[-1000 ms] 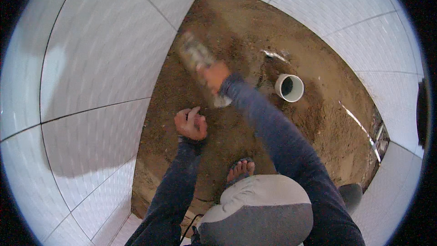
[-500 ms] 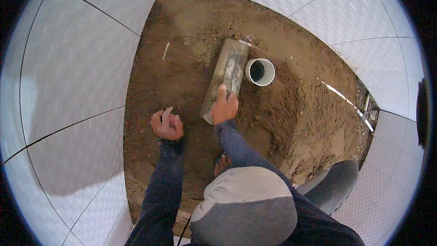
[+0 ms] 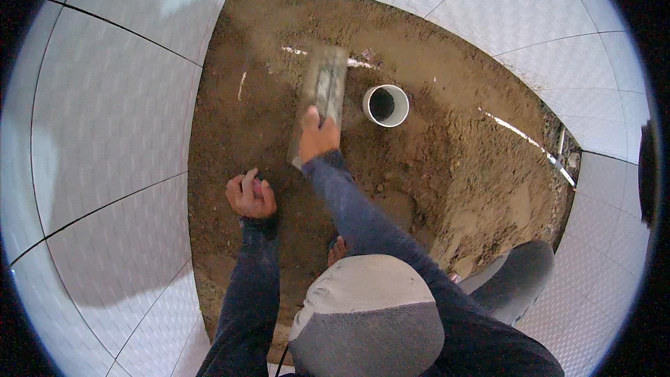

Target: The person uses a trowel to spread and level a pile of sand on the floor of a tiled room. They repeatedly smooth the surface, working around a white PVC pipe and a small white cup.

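My right hand is closed around the handle of a long rectangular plastering trowel. The blade, slightly smeared by motion, lies over brown sandy mortar, tilted a little from lower left to upper right. Just right of the blade, with a gap between, a white round pipe end sticks up, dark inside. My left hand is above the mortar at the left, fingers loosely curled and somewhat apart, with nothing visible in it.
White patterned tile walls enclose the floor on several sides. White streaks mark the mortar, and a thin white pipe lies by the right corner. My bare foot and bent knee are close below my hands.
My right hand has swept the trowel left and slightly away from me, away from the pipe end. A white streak beside the blade now shows more. My left hand has hardly moved.
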### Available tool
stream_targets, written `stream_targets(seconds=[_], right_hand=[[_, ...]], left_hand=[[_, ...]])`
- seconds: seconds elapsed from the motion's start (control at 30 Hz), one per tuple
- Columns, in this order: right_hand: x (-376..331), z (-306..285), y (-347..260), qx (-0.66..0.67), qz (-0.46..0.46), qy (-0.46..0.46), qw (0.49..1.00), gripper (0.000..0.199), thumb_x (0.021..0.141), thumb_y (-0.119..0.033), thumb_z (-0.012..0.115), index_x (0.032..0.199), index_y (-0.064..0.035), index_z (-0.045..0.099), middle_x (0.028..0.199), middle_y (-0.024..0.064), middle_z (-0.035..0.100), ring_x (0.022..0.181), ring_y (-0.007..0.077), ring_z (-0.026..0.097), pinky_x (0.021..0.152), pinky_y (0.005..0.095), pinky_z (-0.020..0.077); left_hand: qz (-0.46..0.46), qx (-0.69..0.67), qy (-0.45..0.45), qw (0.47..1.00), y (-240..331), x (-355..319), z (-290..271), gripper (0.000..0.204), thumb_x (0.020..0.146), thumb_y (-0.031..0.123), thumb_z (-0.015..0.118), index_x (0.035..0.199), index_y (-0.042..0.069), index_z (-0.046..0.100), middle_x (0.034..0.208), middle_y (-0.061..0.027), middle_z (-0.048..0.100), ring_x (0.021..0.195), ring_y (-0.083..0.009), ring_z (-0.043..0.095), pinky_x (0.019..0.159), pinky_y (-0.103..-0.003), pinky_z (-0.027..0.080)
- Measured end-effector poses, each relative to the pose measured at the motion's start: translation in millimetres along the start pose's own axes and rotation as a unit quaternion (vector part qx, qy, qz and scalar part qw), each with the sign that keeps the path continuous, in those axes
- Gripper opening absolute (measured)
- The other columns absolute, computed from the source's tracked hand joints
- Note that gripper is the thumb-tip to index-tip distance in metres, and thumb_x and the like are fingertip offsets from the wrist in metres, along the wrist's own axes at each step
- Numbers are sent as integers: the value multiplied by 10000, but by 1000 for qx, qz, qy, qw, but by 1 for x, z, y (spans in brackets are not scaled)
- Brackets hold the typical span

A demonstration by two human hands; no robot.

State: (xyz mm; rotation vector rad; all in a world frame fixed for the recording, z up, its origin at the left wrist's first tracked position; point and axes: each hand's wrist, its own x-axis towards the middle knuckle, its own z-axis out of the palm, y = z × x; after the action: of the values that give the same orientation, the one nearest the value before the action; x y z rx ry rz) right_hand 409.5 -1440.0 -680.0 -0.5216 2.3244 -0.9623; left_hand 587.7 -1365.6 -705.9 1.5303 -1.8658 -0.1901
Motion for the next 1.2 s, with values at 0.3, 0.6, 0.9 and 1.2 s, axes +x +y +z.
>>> stream_targets(seconds=[0.3, 0.6, 0.9, 1.2], right_hand=[[-43, -14, 91, 162, 46, -58, 984, 409, 937, -384, 531, 1000, 20, 532, 602, 91, 466, 422, 200, 467, 365, 394, 374], [-19, -272, 128, -158, -119, -304, 932, 426, 918, -399, 539, 1121, -35, 628, 962, 183, 677, 877, 316, 658, 801, 420, 508], [41, -256, 145, 156, 166, -257, 939, 457, 902, -482, 554, 869, -28, 594, 536, 29, 518, 396, 157, 496, 389, 313, 392], [-30, -251, 179, 4, -11, -285, 959, 511, 912, -491, 516, 1035, -11, 641, 862, 119, 682, 771, 276, 637, 750, 403, 484]], left_hand=[[26, -1, 14, 1000, -1, 5, -1, 313, 754, 226, 619, 1033, 90, 657, 928, -137, 553, 809, -325, 534, 716, -430, 433], [32, 7, 19, 999, -15, -9, 3, 301, 781, 258, 606, 1015, 80, 671, 898, -124, 538, 780, -306, 540, 686, -432, 437], [105, 16, 51, 993, 14, 6, 0, 244, 803, 169, 575, 1003, 59, 660, 789, -118, 549, 691, -271, 529, 600, -394, 442], [72, -8, 35, 997, 1, -1, 1, 233, 825, 210, 622, 983, 44, 663, 812, -125, 557, 735, -272, 538, 630, -376, 458]])
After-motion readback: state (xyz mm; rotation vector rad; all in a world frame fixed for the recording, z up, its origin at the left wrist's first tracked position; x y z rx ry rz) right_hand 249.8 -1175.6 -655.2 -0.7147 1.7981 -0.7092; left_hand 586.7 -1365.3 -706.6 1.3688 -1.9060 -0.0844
